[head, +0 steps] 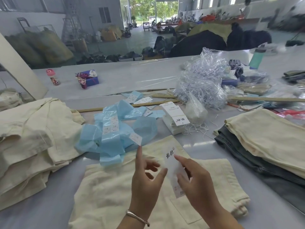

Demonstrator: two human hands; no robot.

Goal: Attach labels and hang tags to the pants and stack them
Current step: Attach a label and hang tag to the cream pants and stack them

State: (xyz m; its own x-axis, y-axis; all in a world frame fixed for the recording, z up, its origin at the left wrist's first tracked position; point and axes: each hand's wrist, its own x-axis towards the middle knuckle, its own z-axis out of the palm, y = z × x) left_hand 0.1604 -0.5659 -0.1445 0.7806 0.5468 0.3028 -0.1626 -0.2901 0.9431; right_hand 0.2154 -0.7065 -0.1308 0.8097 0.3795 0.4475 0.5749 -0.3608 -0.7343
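Holding a white hang tag (173, 169) above cream pants (148, 187) on the worktop (41, 204), I pinch its right edge with my right hand (196, 184). My left hand (145, 177) hovers just left of it, fingers (139, 154) spread and loosely bent, gripping nothing. Beyond my fingertips lie blue label strips (113, 134) and a tag stack (175, 119); folded pants (267, 142) sit to the right.

Hang tag (173, 166) in your right hand (198, 184): two black brush-style Chinese characters near its top, too blurred to read. Same mark on the top tag of the tag stack (179, 120). Print on the small white labels (110, 128) on the blue strips is too small to read.
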